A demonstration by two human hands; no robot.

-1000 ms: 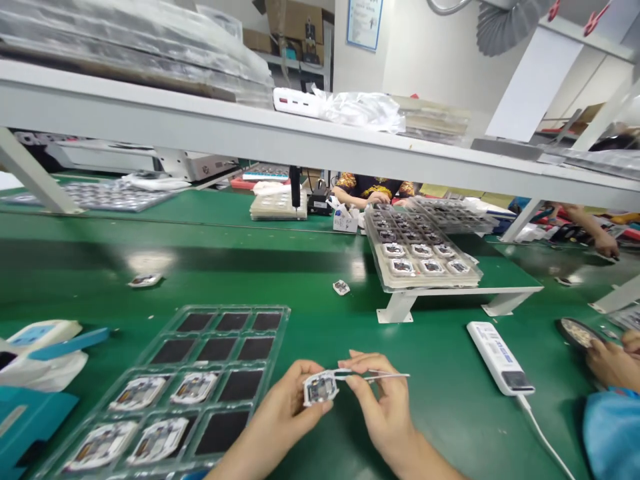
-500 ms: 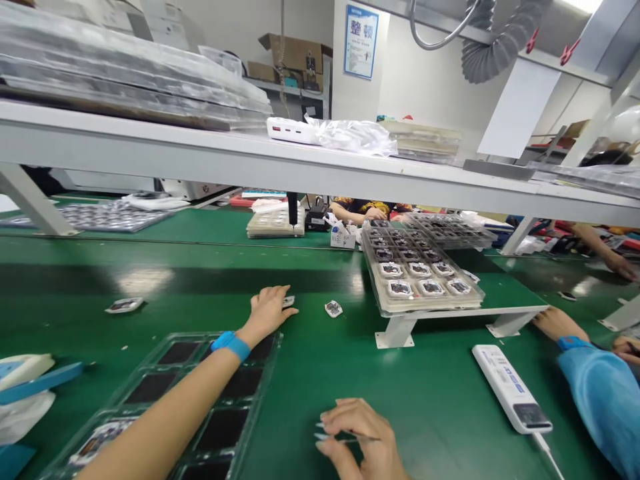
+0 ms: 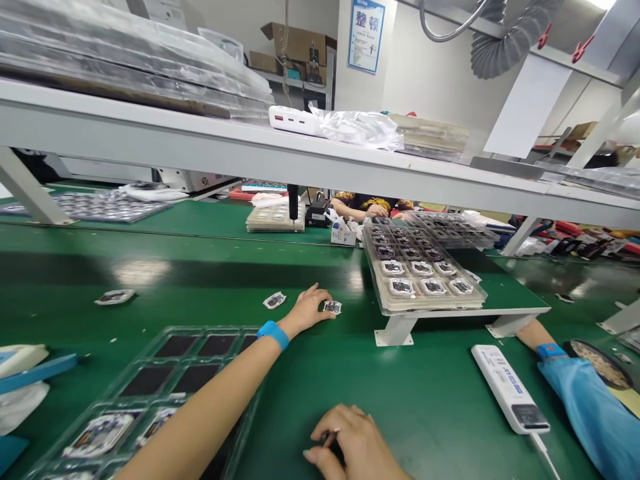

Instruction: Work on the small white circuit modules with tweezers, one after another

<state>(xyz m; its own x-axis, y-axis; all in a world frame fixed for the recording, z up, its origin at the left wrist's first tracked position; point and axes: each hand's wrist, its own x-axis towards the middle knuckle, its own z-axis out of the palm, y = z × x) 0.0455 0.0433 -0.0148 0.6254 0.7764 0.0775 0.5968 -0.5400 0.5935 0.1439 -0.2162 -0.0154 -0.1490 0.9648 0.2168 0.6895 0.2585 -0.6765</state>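
Observation:
My left hand (image 3: 309, 309), with a blue band at its wrist, reaches forward over the green bench. Its thumb and fingers close on the edge of a small white-framed electronic part (image 3: 333, 307). Just left of that hand, a similar part (image 3: 275, 300) lies loose. My right hand (image 3: 353, 440) is low in the middle with curled fingers, thumb and forefinger pinched around thin tweezers (image 3: 328, 438), mostly hidden now. Under my left forearm is a clear compartment tray (image 3: 195, 361) with dark pads; white-framed parts (image 3: 100, 433) sit in its nearer cells.
A stack of filled trays (image 3: 430, 303) stands on a low green platform at right. A white power strip (image 3: 510, 390) lies before it. Another part (image 3: 115, 297) is far left. A co-worker's blue sleeve (image 3: 585, 393) reaches in from the right. The white shelf (image 3: 320, 163) spans overhead.
My left hand has left one part on the bench and shifted right onto the other. My right hand stays low, fingers more curled; the tweezer tips no longer show. The co-worker's arm has moved.

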